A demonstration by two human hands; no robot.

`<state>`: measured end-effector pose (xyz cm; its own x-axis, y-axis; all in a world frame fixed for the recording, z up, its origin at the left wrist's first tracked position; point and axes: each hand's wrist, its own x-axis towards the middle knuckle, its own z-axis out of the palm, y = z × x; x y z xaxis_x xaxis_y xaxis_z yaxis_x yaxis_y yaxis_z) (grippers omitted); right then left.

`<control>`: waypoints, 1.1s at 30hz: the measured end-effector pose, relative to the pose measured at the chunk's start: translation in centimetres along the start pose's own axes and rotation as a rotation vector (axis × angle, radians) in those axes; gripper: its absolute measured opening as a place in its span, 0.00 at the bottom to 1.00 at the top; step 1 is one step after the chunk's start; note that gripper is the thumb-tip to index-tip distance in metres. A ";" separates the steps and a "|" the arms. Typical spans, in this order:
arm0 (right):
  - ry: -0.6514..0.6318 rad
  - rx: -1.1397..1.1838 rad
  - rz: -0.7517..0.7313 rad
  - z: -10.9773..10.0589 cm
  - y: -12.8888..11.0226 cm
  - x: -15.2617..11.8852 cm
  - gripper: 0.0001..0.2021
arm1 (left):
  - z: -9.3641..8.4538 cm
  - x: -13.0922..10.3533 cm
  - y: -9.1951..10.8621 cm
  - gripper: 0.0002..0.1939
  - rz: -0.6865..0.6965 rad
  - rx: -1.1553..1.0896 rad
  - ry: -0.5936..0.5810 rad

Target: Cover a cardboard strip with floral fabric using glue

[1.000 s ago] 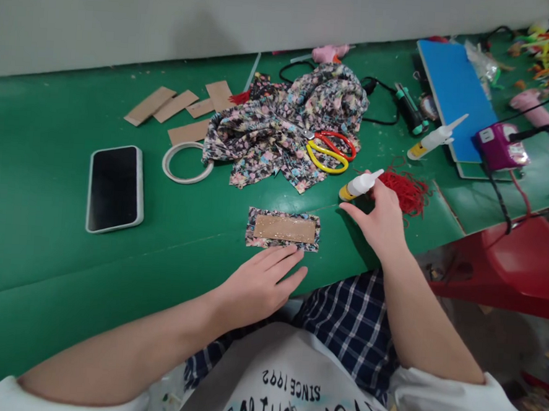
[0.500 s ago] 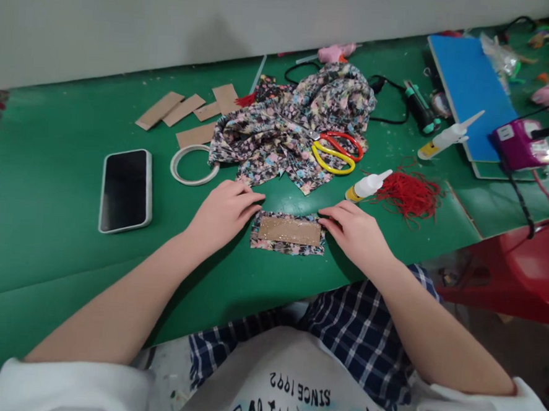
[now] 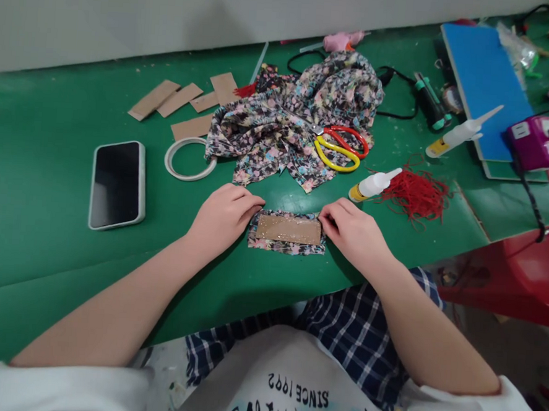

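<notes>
A small piece of floral fabric (image 3: 285,249) lies flat on the green table in front of me. On it rests a cardboard strip (image 3: 288,230) with shiny, clear glue-like streaks across its face. My left hand (image 3: 226,214) pinches the fabric's far left corner between thumb and fingers. At the far right corner, my right hand (image 3: 350,227) has its fingertips closed on the fabric edge. Just beyond my right hand stands a white-capped glue bottle (image 3: 373,185), leaning beside a tangle of red string (image 3: 417,194).
Beyond the hands lies a heap of floral cloth (image 3: 280,119) with red-and-yellow-handled scissors (image 3: 340,149) on it. To the left are a tape roll (image 3: 168,162), cardboard pieces (image 3: 154,100) and a phone (image 3: 118,185). A second glue bottle (image 3: 460,137) and a blue board (image 3: 484,82) sit at right.
My right fingers have closed onto the fabric's far right corner, and my left fingers have drawn together at the left corner. The view has shifted slightly; the strip stays in place.
</notes>
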<state>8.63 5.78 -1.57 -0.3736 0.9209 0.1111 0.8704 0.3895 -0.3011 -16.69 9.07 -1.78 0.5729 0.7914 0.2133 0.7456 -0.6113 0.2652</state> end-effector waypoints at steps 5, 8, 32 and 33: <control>0.034 -0.031 -0.015 0.3 0.0 0.0 0.07 | 0.2 0.0 -0.1 0.14 -0.002 0.018 0.001; 0.050 0.064 -0.010 0.2 0.2 -0.2 0.08 | 0.2 0.0 0.0 0.14 -0.007 0.015 -0.004; 0.134 0.119 -0.015 0.6 0.0 0.0 0.08 | 0.4 0.0 -0.1 0.15 0.012 0.032 0.014; 0.135 0.131 -0.016 0.6 0.0 -0.1 0.08 | 0.3 0.0 -0.2 0.15 0.010 0.025 0.012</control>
<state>8.50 5.71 -2.13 -0.3330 0.9117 0.2406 0.8124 0.4069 -0.4177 -16.70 9.21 -2.13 0.5765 0.7849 0.2270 0.7482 -0.6188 0.2393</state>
